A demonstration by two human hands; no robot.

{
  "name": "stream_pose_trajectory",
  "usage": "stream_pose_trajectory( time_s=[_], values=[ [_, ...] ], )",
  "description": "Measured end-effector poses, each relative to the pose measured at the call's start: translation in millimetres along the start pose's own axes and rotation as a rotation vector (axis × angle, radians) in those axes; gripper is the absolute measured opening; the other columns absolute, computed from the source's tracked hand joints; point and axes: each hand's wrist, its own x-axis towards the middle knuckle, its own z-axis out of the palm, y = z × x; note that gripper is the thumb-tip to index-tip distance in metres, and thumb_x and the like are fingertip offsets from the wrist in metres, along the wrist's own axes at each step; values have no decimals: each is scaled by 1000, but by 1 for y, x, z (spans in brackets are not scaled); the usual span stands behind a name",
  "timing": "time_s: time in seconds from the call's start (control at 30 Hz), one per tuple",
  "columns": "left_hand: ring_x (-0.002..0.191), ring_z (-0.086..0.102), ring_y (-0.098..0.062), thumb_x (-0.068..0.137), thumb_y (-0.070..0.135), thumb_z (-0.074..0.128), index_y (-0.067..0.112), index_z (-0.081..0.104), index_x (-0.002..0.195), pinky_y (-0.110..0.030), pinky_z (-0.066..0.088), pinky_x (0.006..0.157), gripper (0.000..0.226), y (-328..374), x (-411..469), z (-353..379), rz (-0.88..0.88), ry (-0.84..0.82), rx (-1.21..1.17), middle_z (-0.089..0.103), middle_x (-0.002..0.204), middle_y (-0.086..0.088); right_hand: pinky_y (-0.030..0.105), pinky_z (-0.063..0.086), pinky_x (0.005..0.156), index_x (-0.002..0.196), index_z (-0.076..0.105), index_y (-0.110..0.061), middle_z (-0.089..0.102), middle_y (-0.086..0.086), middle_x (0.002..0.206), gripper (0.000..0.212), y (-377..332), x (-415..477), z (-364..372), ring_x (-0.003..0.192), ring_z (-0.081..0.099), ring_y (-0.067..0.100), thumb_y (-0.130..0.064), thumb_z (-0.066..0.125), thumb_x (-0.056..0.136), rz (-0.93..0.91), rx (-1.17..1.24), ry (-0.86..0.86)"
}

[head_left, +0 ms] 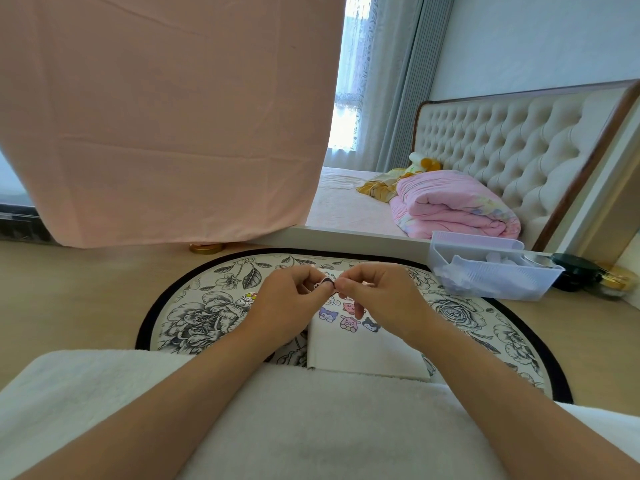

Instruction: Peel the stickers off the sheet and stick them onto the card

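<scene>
One round floral mat (194, 306) on the tabletop (69, 289), one white card (363, 351) on it, at least four cartoon stickers (349, 322) at the card's far end. Two hands above the card: left hand (287, 306) and right hand (384, 299), fingers curled, pinch one small sticker sheet (328, 272) with one dark sticker (325, 283) between them. One loose sticker (248, 299) on the mat, left of the hands

Sticker (325, 283) between left hand (294, 301), right hand (377, 296)
</scene>
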Motion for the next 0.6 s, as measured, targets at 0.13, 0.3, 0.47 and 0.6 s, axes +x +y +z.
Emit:
stream_pose_trajectory(
  time_s=[0.13, 0.3, 0.47, 0.6],
  values=[
    [51, 42, -3, 89, 24, 71, 25, 71, 72, -12, 36, 49, 17, 0, 1, -2, -10, -8, -7, 56, 60, 6, 21, 38, 45, 85, 76, -12, 73, 3, 81, 16, -2, 0, -6, 55, 61, 12, -21, 67, 96, 74, 94, -97],
    [51, 44, -4, 89, 24, 71, 20, 71, 75, -12, 36, 50, 15, 0, 0, -1, -10, -38, -12, 56, 59, 5, 18, 39, 46, 85, 76, -7, 71, -1, 71, 16, -3, -1, -10, 54, 59, 12, -17, 68, 94, 85, 59, -109],
    [49, 41, -5, 89, 23, 71, 18, 71, 75, -13, 34, 49, 15, 0, 0, -1, -8, -40, -15, 53, 56, 6, 24, 48, 54, 82, 77, -11, 71, 0, 67, 14, -2, 1, -10, 51, 58, 9, -19, 71, 92, 20, -38, -93],
    [50, 41, -6, 89, 22, 70, 17, 71, 75, -15, 35, 49, 15, -1, 1, 0, -12, -39, -17, 54, 57, 4, 29, 53, 58, 77, 77, -19, 72, -1, 67, 13, -3, 2, -7, 50, 58, 7, -20, 73, 90, -42, -125, -38]
  ],
)
